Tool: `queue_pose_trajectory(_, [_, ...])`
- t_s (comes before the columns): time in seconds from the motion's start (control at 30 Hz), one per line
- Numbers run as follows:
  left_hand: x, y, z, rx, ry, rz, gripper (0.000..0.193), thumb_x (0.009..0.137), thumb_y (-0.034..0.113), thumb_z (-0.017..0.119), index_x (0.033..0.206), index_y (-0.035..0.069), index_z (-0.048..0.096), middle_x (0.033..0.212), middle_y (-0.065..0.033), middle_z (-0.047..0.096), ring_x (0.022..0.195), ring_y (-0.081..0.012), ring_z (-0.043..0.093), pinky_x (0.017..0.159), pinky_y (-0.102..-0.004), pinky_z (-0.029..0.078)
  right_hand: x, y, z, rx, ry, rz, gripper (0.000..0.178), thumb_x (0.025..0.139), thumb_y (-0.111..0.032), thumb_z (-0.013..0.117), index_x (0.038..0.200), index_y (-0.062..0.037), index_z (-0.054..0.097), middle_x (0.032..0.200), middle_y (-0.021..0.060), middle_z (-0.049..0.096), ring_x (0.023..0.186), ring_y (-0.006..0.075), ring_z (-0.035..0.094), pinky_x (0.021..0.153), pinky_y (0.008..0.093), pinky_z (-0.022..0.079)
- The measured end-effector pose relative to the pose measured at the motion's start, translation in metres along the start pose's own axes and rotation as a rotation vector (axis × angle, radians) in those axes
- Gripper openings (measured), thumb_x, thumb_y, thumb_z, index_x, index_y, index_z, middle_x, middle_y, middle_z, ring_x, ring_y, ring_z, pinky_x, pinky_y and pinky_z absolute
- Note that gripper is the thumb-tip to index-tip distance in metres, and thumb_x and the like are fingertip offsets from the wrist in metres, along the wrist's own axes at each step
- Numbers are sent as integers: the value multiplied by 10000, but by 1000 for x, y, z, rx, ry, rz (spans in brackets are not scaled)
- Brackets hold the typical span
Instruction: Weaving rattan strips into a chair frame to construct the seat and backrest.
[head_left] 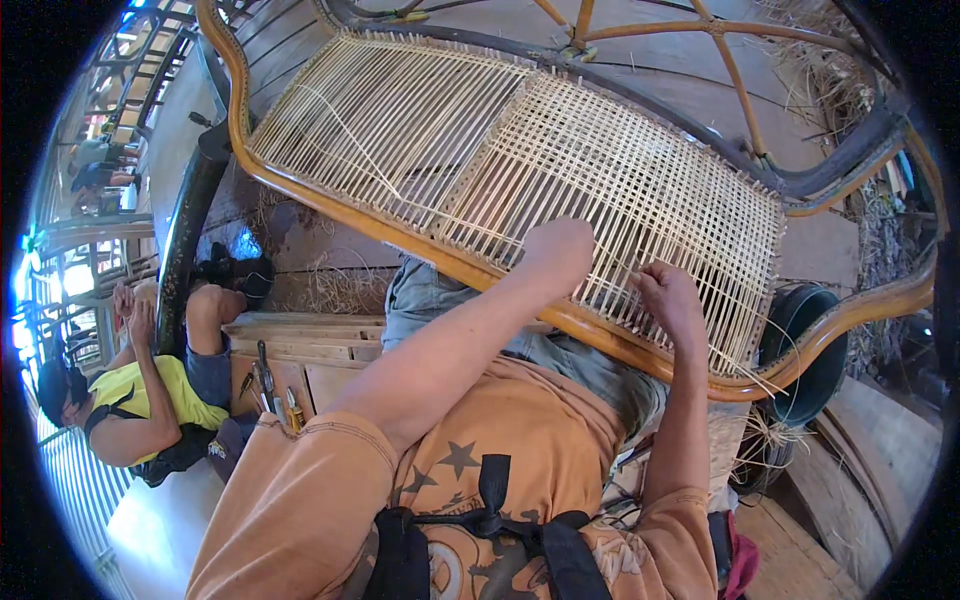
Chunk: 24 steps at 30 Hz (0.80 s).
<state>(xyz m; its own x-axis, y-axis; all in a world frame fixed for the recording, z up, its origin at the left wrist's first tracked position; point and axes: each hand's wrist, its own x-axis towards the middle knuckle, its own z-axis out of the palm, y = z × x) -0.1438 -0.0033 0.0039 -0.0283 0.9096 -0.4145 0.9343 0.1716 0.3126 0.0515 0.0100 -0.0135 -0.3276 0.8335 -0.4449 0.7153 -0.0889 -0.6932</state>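
A bent rattan furniture frame point(620, 338) lies across my lap. Strung inside it is a pale cane panel point(620, 150), densely woven on the right half and far side, with mostly parallel strands on the left half. My left hand point(562, 252) rests over the near part of the right half, fingers curled under and largely hidden, so what they hold cannot be seen. Just right of it, my right hand point(670, 298) pinches a thin cane strand point(632, 272) at the weave. A loose cane strand point(350, 142) loops over the left half.
A dark green bucket point(818, 345) stands by the frame's right corner, with cane scraps point(765, 445) near it. Hand tools point(265, 380) stand in a wooden holder at left. Another person point(165, 395) in a yellow top sits at far left. Rattan poles point(720, 40) cross behind the panel.
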Motion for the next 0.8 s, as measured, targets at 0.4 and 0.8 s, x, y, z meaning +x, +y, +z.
queue_pose_trajectory(0.4, [7,-9,3,-217,-70,-101,190,793,186,550,757,46,673,811,-175,663,770,-334,642,703,-443,504,0,-8,1,-6,5,81,210,864,-169,562,816,26,626,537,11,506,486,85,472,475,280,397])
queue_pose_trajectory(0.8, [19,-15,0,-128,-98,-95,202,784,228,618,760,43,694,811,-161,675,807,-335,654,713,-447,507,-1,-3,1,-87,4,95,263,834,-254,543,934,-45,666,782,177,650,735,317,646,710,405,490])
